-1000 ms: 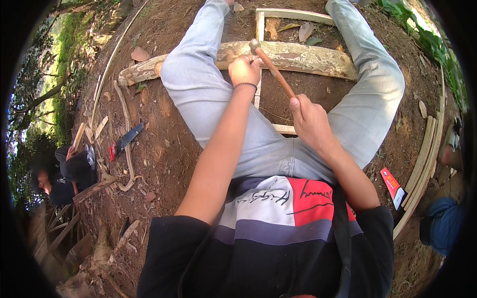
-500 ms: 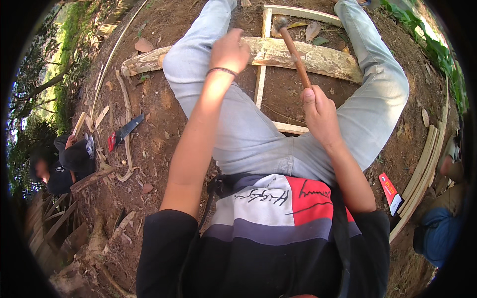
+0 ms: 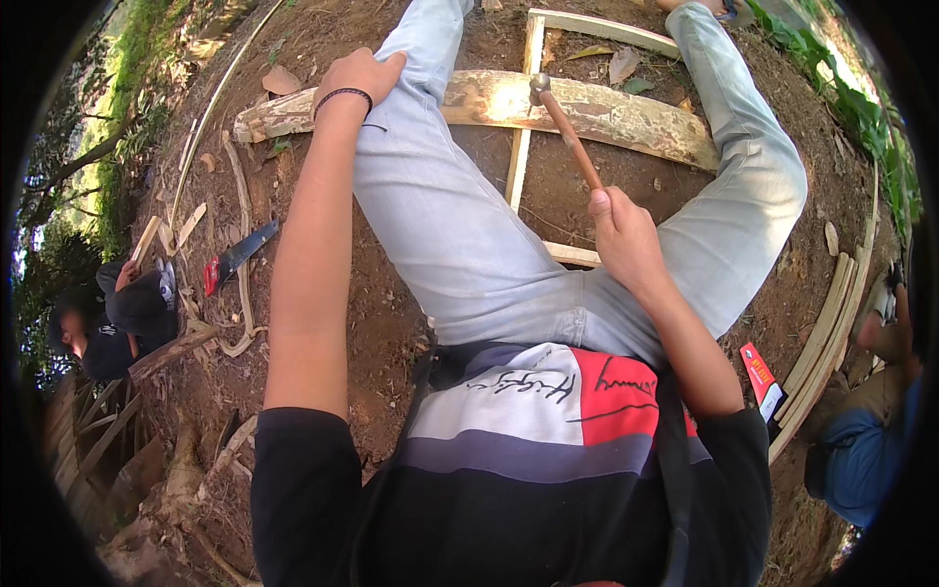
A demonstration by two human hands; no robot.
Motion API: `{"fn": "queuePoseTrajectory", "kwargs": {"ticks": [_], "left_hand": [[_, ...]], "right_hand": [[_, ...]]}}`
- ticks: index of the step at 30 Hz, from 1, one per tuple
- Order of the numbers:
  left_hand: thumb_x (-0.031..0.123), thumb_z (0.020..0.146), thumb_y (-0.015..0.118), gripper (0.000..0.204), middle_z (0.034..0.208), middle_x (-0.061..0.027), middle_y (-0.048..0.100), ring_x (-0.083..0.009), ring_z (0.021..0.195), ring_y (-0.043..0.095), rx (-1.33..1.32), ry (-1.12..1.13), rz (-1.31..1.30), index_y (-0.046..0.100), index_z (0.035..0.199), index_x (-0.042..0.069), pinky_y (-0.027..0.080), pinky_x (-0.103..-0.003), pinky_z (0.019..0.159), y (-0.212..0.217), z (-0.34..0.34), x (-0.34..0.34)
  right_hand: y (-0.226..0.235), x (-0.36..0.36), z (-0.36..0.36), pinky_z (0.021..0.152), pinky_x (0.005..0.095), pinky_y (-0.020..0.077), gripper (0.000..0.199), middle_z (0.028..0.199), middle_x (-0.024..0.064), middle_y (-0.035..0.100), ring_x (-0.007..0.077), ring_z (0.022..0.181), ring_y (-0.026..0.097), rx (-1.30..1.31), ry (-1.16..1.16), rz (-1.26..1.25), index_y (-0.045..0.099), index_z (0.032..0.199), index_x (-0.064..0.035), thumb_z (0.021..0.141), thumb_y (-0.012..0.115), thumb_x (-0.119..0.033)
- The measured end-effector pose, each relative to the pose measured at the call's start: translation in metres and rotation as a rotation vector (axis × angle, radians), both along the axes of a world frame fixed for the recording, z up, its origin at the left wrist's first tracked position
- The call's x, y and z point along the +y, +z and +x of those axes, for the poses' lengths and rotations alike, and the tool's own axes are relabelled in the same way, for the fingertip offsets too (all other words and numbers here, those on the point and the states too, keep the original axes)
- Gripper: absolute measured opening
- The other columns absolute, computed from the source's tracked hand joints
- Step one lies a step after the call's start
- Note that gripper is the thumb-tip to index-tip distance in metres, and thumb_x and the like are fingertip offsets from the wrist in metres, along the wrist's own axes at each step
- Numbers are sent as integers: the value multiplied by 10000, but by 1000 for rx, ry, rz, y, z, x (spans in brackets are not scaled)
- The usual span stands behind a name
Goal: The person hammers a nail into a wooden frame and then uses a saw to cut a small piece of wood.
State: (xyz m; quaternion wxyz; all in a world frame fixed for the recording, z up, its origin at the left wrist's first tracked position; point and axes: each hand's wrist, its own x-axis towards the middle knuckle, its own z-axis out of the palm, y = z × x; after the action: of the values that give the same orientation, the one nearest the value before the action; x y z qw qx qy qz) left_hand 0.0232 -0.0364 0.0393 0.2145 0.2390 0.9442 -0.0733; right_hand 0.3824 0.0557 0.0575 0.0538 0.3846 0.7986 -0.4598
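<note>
Wood, rough and pale: a split log slab (image 3: 587, 110) lies across bare red-brown soil at approx 12 o'clock, resting over a thin pale batten frame (image 3: 521, 127) whose upright passes under it. Person seated on ground, legs in light jeans spread either side of frame.

R hand (image 3: 622, 235), just right of centre, fist closed round lower end of hammer (image 3: 565, 132) w/ reddish wooden handle. Handle runs up toward 11 o'clock from the fist; dark metal head sits on/at top face of the slab, right beside the frame upright. Contact w/ wood can't be confirmed.

L hand (image 3: 358, 76), at approx 11 o'clock, palm down on own left knee, fingers curled loosely, holding nothing. Dark band on wrist.

At 9 o'clock: handsaw (image 3: 238, 255) w/ red grip flat on soil, well apart from both hands. Further out, another person (image 3: 117, 313) in dark clothes crouches. At 3–4 o'clock: stacked curved slats (image 3: 831, 333), small red pack (image 3: 761, 377), a second person's sleeve in blue (image 3: 866, 460).
</note>
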Motion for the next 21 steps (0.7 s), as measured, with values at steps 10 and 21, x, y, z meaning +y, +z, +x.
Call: {"fn": "queuePoseTrajectory", "kwargs": {"ticks": [10,21], "left_hand": [[605,805,476,747,1221,-263,571,-374,1149,556,-10,-44,40,580,1221,-8,425,-419,984,-5,-7,0],[556,794,480,707,1275,-234,548,-355,1181,542,-38,-24,8,561,1268,38,438,-451,984,-4,-7,1]], "right_hand": [[-8,4,-3,586,507,414,363,682,242,558,467,672,555,21,-50,-6,501,875,7,1001,390,-316],[-6,-4,-2,554,441,406,368,623,181,515,350,569,543,86,-94,-33,523,861,4,1003,405,-314]]}}
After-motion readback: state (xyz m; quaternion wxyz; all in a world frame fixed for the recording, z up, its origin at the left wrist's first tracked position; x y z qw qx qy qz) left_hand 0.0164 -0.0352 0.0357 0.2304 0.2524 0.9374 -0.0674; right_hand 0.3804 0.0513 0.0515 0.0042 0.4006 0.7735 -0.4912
